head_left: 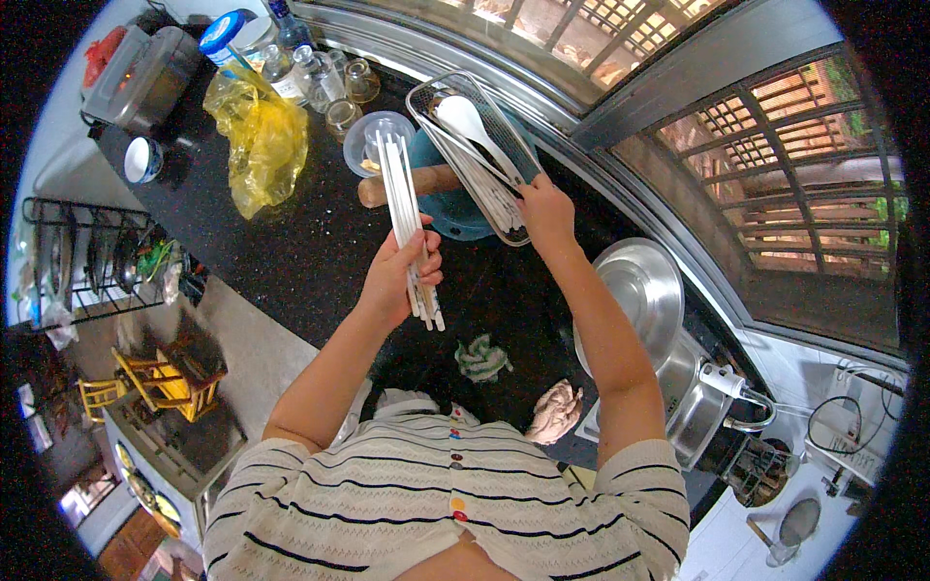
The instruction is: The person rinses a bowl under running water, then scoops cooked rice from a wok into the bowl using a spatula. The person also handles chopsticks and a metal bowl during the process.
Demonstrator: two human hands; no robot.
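My left hand (399, 276) is closed around a bundle of long white chopsticks (399, 179), which point away from me over the dark counter. To its right, my right hand (547, 213) grips the near right side of a long wire mesh basket (529, 155). Inside the basket lie a white spoon (465, 118) and several thin pale sticks. It sits tilted above a teal bowl (448, 211), partly hiding it. A thick wooden rod (436, 179) rests across the bowl, passing behind the chopsticks. My right fingertips are partly hidden at the rim.
A clear plastic bowl (364, 136), a yellow plastic bag (254, 140), glass jars (325, 82) and a small white cup (143, 160) stand toward the back left. A green-white cloth (481, 358) lies near me. At right are a metal basin (635, 290) and a sink (699, 412).
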